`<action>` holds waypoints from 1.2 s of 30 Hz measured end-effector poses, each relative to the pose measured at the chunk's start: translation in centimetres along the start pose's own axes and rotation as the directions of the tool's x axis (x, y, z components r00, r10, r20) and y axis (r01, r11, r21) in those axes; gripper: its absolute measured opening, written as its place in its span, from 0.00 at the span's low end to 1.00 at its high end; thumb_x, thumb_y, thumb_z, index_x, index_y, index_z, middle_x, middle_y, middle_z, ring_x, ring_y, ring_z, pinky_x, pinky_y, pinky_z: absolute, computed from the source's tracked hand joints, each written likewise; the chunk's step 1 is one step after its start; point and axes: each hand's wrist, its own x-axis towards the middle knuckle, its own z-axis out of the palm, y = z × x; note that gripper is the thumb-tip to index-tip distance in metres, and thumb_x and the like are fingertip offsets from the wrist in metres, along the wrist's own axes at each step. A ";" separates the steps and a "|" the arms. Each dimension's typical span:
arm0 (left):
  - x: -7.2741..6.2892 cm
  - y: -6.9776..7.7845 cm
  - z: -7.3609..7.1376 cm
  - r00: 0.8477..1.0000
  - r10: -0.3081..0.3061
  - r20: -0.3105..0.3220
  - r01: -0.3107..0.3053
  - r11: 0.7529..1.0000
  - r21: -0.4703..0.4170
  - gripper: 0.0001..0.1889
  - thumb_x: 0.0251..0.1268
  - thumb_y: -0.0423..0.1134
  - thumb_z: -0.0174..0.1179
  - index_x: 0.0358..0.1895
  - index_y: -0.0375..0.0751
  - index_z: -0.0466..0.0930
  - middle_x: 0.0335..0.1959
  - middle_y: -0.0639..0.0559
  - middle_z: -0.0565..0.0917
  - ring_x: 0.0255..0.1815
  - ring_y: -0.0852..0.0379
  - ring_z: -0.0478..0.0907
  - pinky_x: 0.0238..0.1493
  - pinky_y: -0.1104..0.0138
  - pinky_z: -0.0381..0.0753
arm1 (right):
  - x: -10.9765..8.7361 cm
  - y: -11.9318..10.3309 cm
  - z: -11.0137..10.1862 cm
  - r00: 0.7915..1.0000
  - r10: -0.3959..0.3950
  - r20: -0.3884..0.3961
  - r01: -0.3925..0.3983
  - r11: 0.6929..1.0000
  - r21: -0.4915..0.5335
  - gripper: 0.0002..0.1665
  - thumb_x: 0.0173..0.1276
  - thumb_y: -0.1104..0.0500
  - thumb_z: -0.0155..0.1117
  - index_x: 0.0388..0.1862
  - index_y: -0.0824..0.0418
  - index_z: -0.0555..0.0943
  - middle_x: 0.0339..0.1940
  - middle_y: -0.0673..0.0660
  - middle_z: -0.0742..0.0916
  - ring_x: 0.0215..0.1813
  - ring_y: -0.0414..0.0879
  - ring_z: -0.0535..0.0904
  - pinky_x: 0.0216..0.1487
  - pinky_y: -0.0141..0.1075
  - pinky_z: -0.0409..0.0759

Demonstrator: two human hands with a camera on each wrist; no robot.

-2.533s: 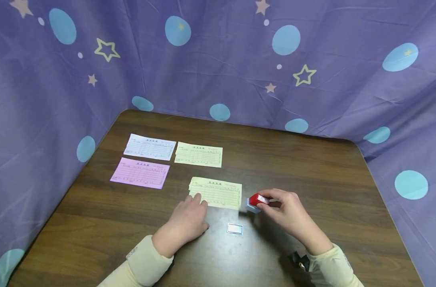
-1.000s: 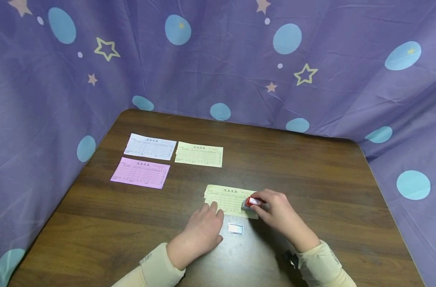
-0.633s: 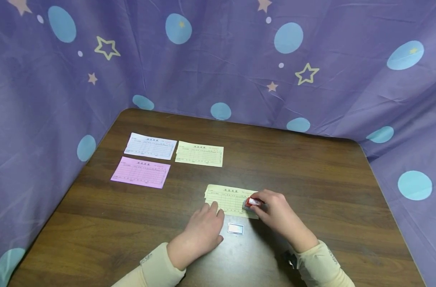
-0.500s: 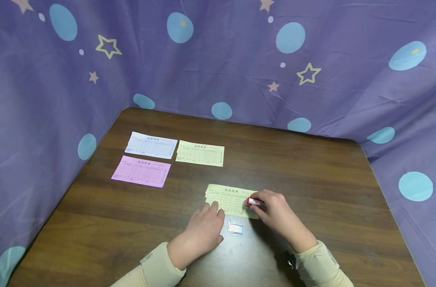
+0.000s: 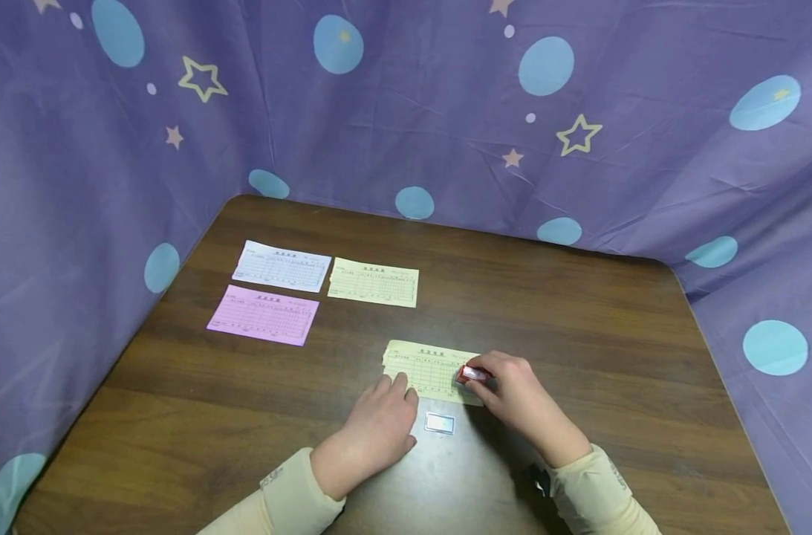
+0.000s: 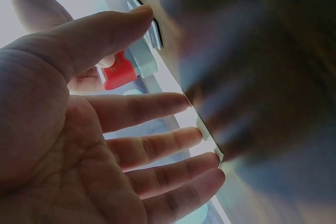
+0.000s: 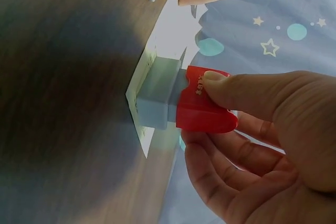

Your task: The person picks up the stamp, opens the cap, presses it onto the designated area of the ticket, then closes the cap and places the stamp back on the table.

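Note:
My right hand (image 5: 515, 390) pinches the red handle of a rubber stamp (image 5: 472, 374) between thumb and fingers. In the right wrist view the pale grey base of the stamp (image 7: 202, 100) stands on the right part of a yellow printed slip (image 5: 427, 364). My left hand (image 5: 372, 427) rests its outstretched fingertips on that slip's near edge; the left wrist view shows the fingers (image 6: 152, 148) straight, with the palm facing the camera. Just in front of the slip, between both hands, lies a small rectangular pale piece with a dark rim (image 5: 440, 423), perhaps the stamp's cap.
Further back on the left lie a pale blue slip (image 5: 281, 267), a second yellow slip (image 5: 374, 282) and a pink slip (image 5: 264, 316), flat on the brown wooden table (image 5: 566, 312). A purple curtain (image 5: 439, 111) with stars and dots surrounds the table's back and sides.
Since the earliest frame the near yellow slip has slid right and towards me with my left hand. The stamp has come left, down onto it. Over the last half second both hands stay put.

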 end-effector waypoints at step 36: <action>0.3 -0.9 -0.8 0.998 0.030 0.048 -0.027 0.997 -0.069 0.18 0.56 0.47 0.74 0.29 0.35 0.82 0.35 0.46 0.75 0.34 0.51 0.71 0.36 0.57 0.78 | 0.6 -0.5 0.1 0.998 0.058 0.019 -0.057 0.998 -0.040 0.13 0.49 0.71 0.83 0.29 0.62 0.86 0.27 0.51 0.85 0.29 0.42 0.80 0.33 0.39 0.83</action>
